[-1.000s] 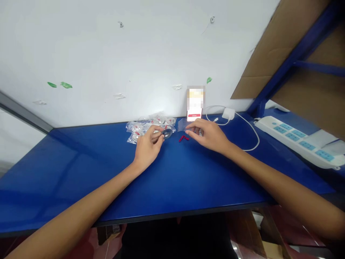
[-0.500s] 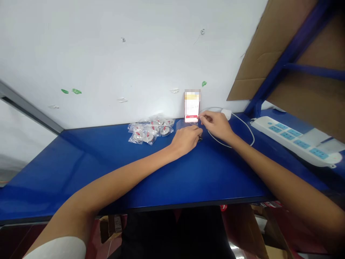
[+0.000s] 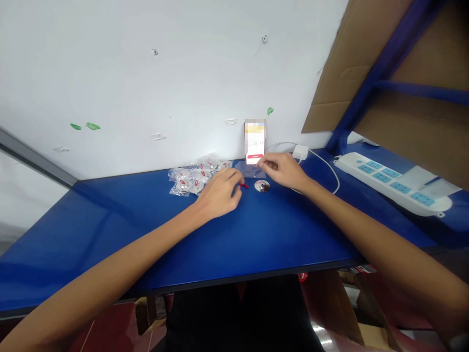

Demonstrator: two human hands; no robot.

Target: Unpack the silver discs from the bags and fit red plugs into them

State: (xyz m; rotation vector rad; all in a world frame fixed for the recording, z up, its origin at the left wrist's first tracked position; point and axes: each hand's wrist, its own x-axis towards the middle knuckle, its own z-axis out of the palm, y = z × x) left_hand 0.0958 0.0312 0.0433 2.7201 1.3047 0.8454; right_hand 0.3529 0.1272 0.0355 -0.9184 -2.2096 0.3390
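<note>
My left hand (image 3: 222,193) is over the blue table with its fingers curled. At its fingertips a small red strip (image 3: 244,185) sticks out, and the fingers appear to close on it. To the right of that, a shiny round disc (image 3: 262,186) lies flat. My right hand (image 3: 282,168) holds its fingers pinched at the upper right edge of a clear plastic bag (image 3: 251,170), just below a lit phone (image 3: 255,143) leaning on the wall. Left of my left hand lie several bagged discs (image 3: 192,178) with red loops.
A white charger (image 3: 300,152) with its cable (image 3: 331,171) lies behind my right hand. Further right stands a white power strip (image 3: 392,183) with blue sockets. The white wall (image 3: 205,88) closes off the back, with cardboard (image 3: 351,63) and a blue frame (image 3: 381,63) at right.
My left hand has moved left, off the round disc, which now shows along with the red strip. My right hand has shifted slightly left toward the bag. The whole view has drifted a little.
</note>
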